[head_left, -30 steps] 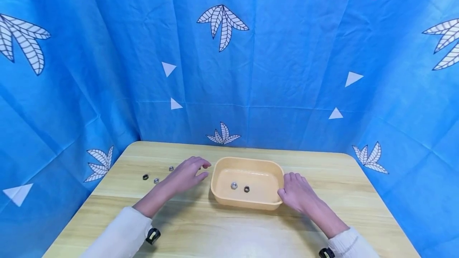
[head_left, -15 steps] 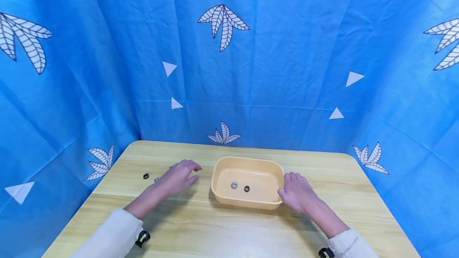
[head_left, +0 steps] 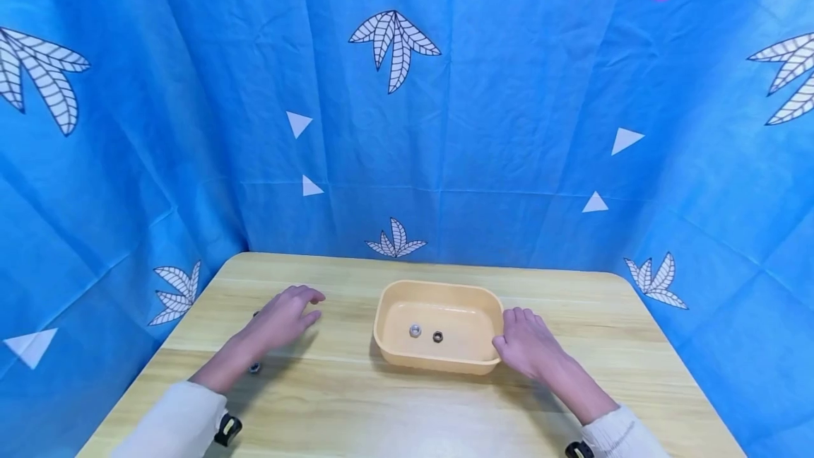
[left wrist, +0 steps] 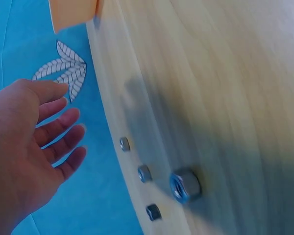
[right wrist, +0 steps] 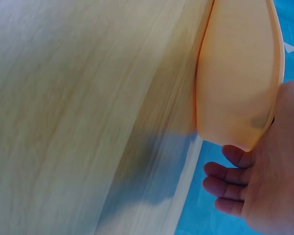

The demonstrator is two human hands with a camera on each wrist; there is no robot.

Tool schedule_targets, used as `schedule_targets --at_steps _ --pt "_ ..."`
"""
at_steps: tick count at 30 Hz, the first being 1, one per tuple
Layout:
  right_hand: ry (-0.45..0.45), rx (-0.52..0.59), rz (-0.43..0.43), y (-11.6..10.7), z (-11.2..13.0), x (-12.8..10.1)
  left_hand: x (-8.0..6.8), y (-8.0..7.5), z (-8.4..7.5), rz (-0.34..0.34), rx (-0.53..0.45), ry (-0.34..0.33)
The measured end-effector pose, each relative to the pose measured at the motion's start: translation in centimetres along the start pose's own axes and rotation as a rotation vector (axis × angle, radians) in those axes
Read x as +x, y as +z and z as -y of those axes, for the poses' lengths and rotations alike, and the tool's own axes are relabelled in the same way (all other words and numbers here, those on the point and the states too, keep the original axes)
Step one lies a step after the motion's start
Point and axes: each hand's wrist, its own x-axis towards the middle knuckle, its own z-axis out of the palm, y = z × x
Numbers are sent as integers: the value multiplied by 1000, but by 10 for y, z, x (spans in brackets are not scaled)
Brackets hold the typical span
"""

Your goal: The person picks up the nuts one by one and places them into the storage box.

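My left hand [head_left: 276, 320] hovers above the table left of the orange plastic box, fingers loosely bent and holding nothing. Below it in the left wrist view lie a large silver nut [left wrist: 185, 186], two smaller silver nuts, one a hex nut [left wrist: 144, 173] and one a little nut [left wrist: 124, 143], plus a dark nut [left wrist: 153, 212]. From the head, that hand and arm hide most of them. My right hand [head_left: 528, 341] grips the right end of the orange box [head_left: 432, 360], thumb over its rim. Inside the box rest a silver nut [head_left: 415, 331] and a black nut [head_left: 437, 336].
The light wooden table [head_left: 381, 408] has rounded far corners. A blue patterned curtain [head_left: 509, 126] closes it in at the back and both sides. Dark wrist straps sit at both sleeves.
My left hand has drawn away from the box, moving left over the loose nuts. My right hand and the box have stayed in place.
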Motion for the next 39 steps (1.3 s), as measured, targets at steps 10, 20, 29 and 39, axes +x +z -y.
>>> schedule_targets --at_steps 10,20,29,39 --pt "6 -11 -17 1 -4 -3 -4 7 20 18 -36 -46" --pt "17 -12 -18 0 -7 -5 -5 7 35 21 -79 -70" --pt "32 0 1 3 -7 -11 -15 9 49 41 -66 -123" --pt "13 3 -10 1 -3 0 -27 -1 61 68 -82 -167"
